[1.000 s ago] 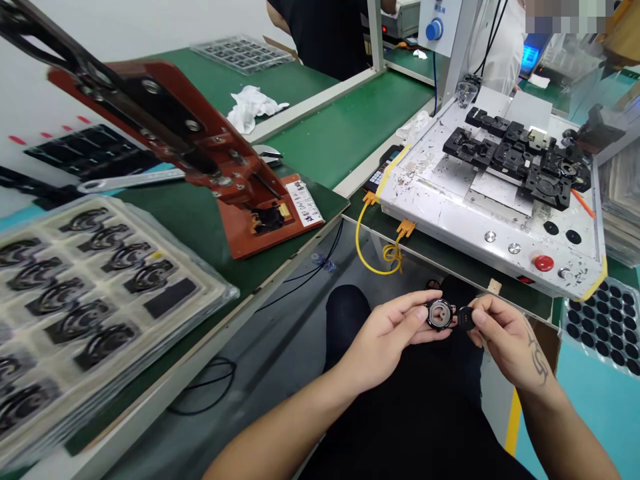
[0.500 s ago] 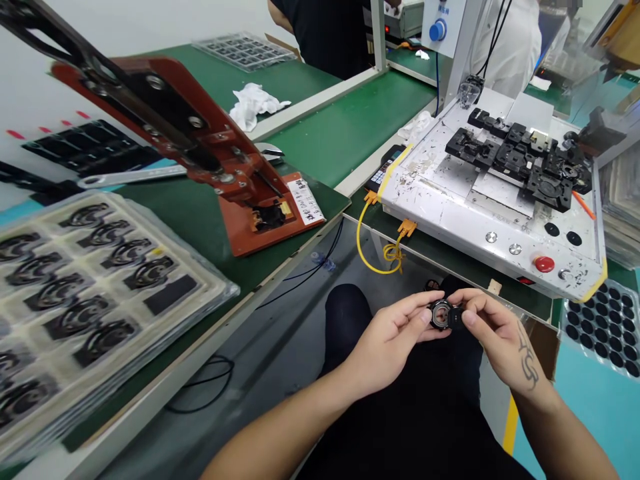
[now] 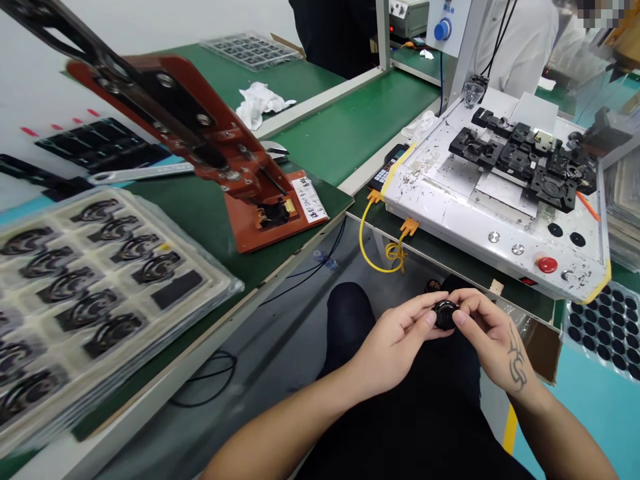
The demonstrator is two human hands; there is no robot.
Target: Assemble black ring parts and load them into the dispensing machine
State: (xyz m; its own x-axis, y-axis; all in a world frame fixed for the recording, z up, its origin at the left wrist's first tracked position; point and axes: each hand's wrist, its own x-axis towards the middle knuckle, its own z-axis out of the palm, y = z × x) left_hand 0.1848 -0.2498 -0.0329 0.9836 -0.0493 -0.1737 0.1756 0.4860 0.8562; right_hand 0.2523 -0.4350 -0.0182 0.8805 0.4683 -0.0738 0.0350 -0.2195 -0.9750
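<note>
A small round black part (image 3: 445, 315) is held between both hands above my lap, its dark glossy face showing. My left hand (image 3: 400, 340) is closed on its left side, thumb on the near edge and fingers behind. My right hand (image 3: 493, 333) pinches the right side with thumb and forefinger. The two hands nearly meet around the part. In front of them stands a white machine (image 3: 450, 220) with black fixtures (image 3: 520, 153) on top.
On the left are a tray of black ring-shaped parts (image 3: 177, 290) and a red toggle press (image 3: 250, 233). A yellow cable (image 3: 363, 240) hangs from the machine. At right lies a sheet of black discs (image 3: 607, 327). A person in black (image 3: 335, 33) is beyond the bench.
The separate black piece in my right hand now lies over the ring in my left hand, covering its opening. My right hand has moved slightly left. The view has shifted a little.
</note>
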